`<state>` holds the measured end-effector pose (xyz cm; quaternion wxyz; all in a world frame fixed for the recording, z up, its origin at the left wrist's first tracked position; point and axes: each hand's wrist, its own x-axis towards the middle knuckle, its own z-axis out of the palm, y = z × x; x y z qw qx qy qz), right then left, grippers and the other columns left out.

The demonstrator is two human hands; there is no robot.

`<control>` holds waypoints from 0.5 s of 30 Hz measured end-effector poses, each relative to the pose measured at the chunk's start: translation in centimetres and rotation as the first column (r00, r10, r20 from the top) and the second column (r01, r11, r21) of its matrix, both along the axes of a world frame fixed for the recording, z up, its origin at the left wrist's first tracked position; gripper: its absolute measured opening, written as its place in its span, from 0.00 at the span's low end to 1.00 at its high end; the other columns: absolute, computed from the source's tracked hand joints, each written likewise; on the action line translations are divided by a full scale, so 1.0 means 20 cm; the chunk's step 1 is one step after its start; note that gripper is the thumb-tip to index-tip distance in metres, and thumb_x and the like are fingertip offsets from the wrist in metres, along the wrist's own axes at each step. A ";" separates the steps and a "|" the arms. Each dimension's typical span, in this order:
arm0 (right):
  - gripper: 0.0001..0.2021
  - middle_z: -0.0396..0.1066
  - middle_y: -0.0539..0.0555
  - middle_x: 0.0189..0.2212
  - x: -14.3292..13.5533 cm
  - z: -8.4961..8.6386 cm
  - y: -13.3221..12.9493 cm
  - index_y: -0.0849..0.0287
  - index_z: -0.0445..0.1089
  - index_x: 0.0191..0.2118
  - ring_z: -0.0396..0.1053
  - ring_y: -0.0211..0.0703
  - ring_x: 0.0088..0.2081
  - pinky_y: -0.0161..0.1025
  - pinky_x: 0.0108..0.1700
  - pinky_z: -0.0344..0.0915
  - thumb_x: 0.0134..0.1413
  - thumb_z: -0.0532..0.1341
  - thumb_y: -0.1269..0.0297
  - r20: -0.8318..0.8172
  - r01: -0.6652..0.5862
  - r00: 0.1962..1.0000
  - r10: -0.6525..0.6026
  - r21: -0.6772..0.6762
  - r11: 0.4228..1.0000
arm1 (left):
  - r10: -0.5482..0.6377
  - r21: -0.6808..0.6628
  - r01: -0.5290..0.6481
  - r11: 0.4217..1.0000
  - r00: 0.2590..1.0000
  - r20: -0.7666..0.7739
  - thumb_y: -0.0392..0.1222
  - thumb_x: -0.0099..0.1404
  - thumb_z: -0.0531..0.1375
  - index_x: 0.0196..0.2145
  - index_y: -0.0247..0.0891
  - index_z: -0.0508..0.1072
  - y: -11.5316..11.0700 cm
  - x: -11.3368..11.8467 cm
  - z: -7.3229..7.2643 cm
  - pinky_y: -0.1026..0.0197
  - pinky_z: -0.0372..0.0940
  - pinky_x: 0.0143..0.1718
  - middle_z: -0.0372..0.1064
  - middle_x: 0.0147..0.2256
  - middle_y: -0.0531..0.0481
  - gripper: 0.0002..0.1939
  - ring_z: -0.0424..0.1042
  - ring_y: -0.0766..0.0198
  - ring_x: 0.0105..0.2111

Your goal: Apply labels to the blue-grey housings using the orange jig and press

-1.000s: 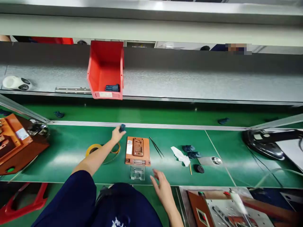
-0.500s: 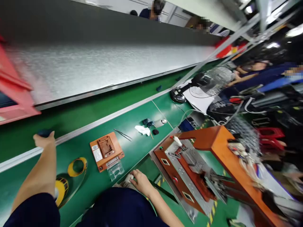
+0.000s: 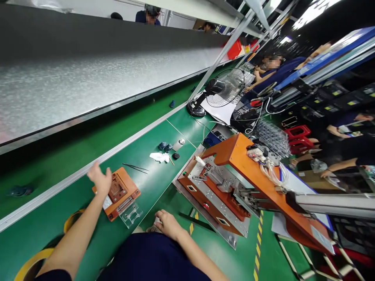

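My left hand (image 3: 100, 178), slightly blurred, is over the upper left edge of an orange fixture (image 3: 129, 182) on the green bench, its fingers apart and nothing in them. The fixture has a brown recessed nest and a clear hinged plate (image 3: 131, 215) folded out toward me. Low in front of my body, my right hand (image 3: 167, 223) is closed round something white, partly hidden by the fingers. Black tweezers (image 3: 135, 168) lie just beyond the fixture. A dark object (image 3: 20, 191) rests on the green strip at the far left.
Yellow tape rolls (image 3: 34, 265) lie at lower left. A white cloth (image 3: 159, 157), small dark parts (image 3: 165, 146) and a bottle (image 3: 179, 144) sit mid-bench. An orange machine (image 3: 216, 187) stands right, a black fan (image 3: 209, 91) behind it. Several people are in the background.
My left hand has let go of the dark object at the far left and moved right to the fixture. The view has turned, so the bench objects appear shifted left. My right hand stays low.
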<state>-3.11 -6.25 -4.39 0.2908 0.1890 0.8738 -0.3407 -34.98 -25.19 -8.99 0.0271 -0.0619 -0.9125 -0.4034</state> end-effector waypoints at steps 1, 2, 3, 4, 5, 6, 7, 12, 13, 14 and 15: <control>0.17 0.73 0.60 0.48 0.02 0.00 0.01 0.59 0.72 0.52 0.72 0.49 0.49 0.37 0.50 0.63 0.58 0.62 0.63 -0.005 0.013 1.000 -0.013 -0.001 1.000 | -0.151 0.029 0.149 0.988 0.986 0.065 0.41 0.68 0.55 0.63 0.28 0.59 0.13 0.03 0.01 0.36 0.45 0.67 0.59 0.62 0.30 0.28 0.55 0.41 0.65; 0.17 0.73 0.59 0.48 0.05 0.00 0.03 0.59 0.72 0.52 0.72 0.49 0.49 0.37 0.50 0.63 0.58 0.62 0.63 -0.009 0.028 1.000 -0.028 -0.001 1.000 | -0.251 0.052 0.247 0.968 0.963 0.098 0.41 0.68 0.54 0.59 0.32 0.65 0.26 0.06 0.01 0.40 0.50 0.66 0.65 0.59 0.33 0.23 0.59 0.44 0.63; 0.16 0.73 0.59 0.47 0.07 0.00 0.04 0.59 0.72 0.52 0.72 0.49 0.49 0.37 0.50 0.64 0.58 0.62 0.63 -0.012 0.047 0.999 -0.047 -0.001 0.999 | -0.332 0.072 0.325 0.943 0.935 0.123 0.40 0.68 0.54 0.55 0.35 0.69 0.40 0.09 0.01 0.45 0.56 0.64 0.69 0.56 0.37 0.19 0.65 0.47 0.59; 0.16 0.73 0.59 0.48 0.11 -0.01 0.06 0.59 0.72 0.51 0.73 0.49 0.49 0.38 0.50 0.64 0.58 0.61 0.64 -0.014 0.070 0.997 -0.070 0.001 0.998 | -0.402 0.091 0.393 0.915 0.904 0.143 0.39 0.67 0.55 0.53 0.37 0.71 0.53 0.11 0.01 0.48 0.61 0.61 0.72 0.53 0.39 0.17 0.69 0.50 0.56; 0.16 0.73 0.59 0.48 0.14 -0.01 0.08 0.59 0.72 0.52 0.73 0.49 0.49 0.38 0.51 0.64 0.58 0.61 0.64 -0.015 0.099 0.995 -0.099 0.006 0.995 | -0.455 0.105 0.443 0.890 0.877 0.154 0.37 0.66 0.56 0.51 0.38 0.73 0.66 0.13 0.00 0.51 0.64 0.58 0.74 0.51 0.41 0.16 0.71 0.51 0.53; 0.15 0.73 0.60 0.48 0.18 -0.01 0.10 0.59 0.71 0.52 0.72 0.49 0.50 0.38 0.51 0.64 0.59 0.60 0.65 -0.015 0.133 0.991 -0.133 0.012 0.991 | -0.501 0.118 0.487 0.865 0.850 0.162 0.36 0.65 0.57 0.51 0.38 0.73 0.78 0.15 0.00 0.52 0.65 0.57 0.75 0.50 0.41 0.16 0.73 0.52 0.51; 0.15 0.73 0.60 0.48 0.22 -0.02 0.12 0.59 0.71 0.51 0.72 0.49 0.50 0.39 0.52 0.64 0.59 0.60 0.65 -0.013 0.172 0.985 -0.172 0.021 0.985 | -0.539 0.128 0.523 0.842 0.826 0.167 0.35 0.64 0.57 0.51 0.38 0.73 0.89 0.15 0.00 0.52 0.65 0.57 0.75 0.50 0.41 0.17 0.73 0.52 0.51; 0.09 0.75 0.58 0.43 0.51 0.00 0.18 0.56 0.73 0.44 0.74 0.51 0.48 0.42 0.51 0.67 0.58 0.60 0.70 0.044 0.403 0.912 -0.407 0.079 0.912 | -0.635 0.172 0.612 0.772 0.756 0.162 0.28 0.61 0.58 0.56 0.34 0.69 1.35 0.08 0.04 0.52 0.55 0.64 0.64 0.62 0.37 0.24 0.63 0.52 0.62; 0.07 0.75 0.57 0.42 0.58 0.02 0.16 0.54 0.74 0.42 0.75 0.51 0.47 0.42 0.50 0.68 0.58 0.61 0.70 0.047 0.477 0.875 -0.482 0.092 0.874 | -0.643 0.186 0.617 0.765 0.748 0.164 0.28 0.62 0.58 0.56 0.34 0.69 1.42 0.05 0.05 0.53 0.54 0.64 0.63 0.62 0.36 0.24 0.62 0.54 0.63; 0.06 0.75 0.56 0.41 0.66 0.05 0.14 0.53 0.74 0.40 0.75 0.50 0.47 0.42 0.50 0.69 0.58 0.62 0.69 0.049 0.548 0.831 -0.555 0.106 0.830 | -0.649 0.203 0.618 0.760 0.742 0.169 0.29 0.62 0.59 0.54 0.33 0.69 1.48 0.03 0.07 0.52 0.53 0.64 0.63 0.62 0.36 0.21 0.61 0.55 0.63; 0.04 0.75 0.55 0.42 0.75 0.09 0.11 0.51 0.74 0.40 0.74 0.48 0.48 0.41 0.52 0.69 0.58 0.64 0.66 0.001 0.722 0.687 -0.726 0.101 0.684 | -0.651 0.222 0.614 0.757 0.738 0.178 0.31 0.63 0.59 0.52 0.33 0.70 1.54 0.01 0.08 0.53 0.54 0.63 0.65 0.60 0.36 0.19 0.62 0.56 0.62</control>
